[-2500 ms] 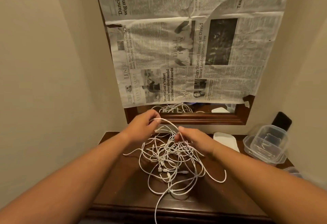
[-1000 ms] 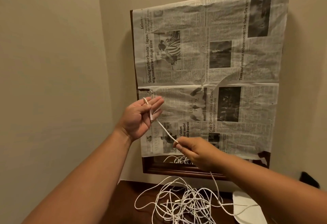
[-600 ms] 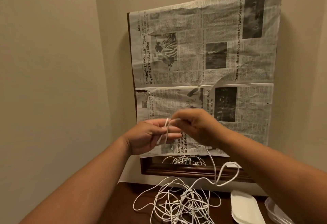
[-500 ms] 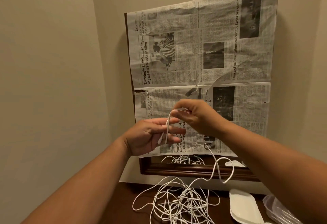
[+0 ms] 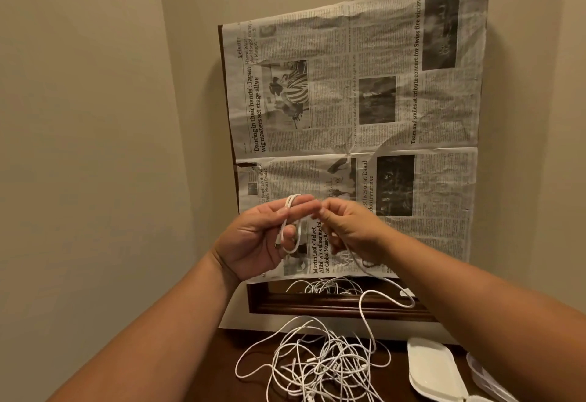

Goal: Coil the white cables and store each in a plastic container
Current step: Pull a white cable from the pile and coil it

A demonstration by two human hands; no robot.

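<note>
My left hand (image 5: 258,238) is raised in front of the wall, palm up, with a white cable (image 5: 291,224) looped around its fingers in a small coil. My right hand (image 5: 347,227) pinches the same cable right beside the left fingertips. From it the cable hangs down in a slack curve (image 5: 364,309) to a tangled pile of white cables (image 5: 317,363) on the dark wooden table (image 5: 228,354). A white container lid (image 5: 434,370) lies at the lower right, with a clear plastic container edge (image 5: 485,379) next to it.
Newspaper sheets (image 5: 348,116) cover a dark-framed mirror (image 5: 317,303) on the wall behind the table. Its bare lower strip reflects the cables. Beige walls close in on the left and right.
My left hand has lifted a cable end from the pile, the view tilting up. My right hand has wound the cable around the left fingers, forming a small loop.
</note>
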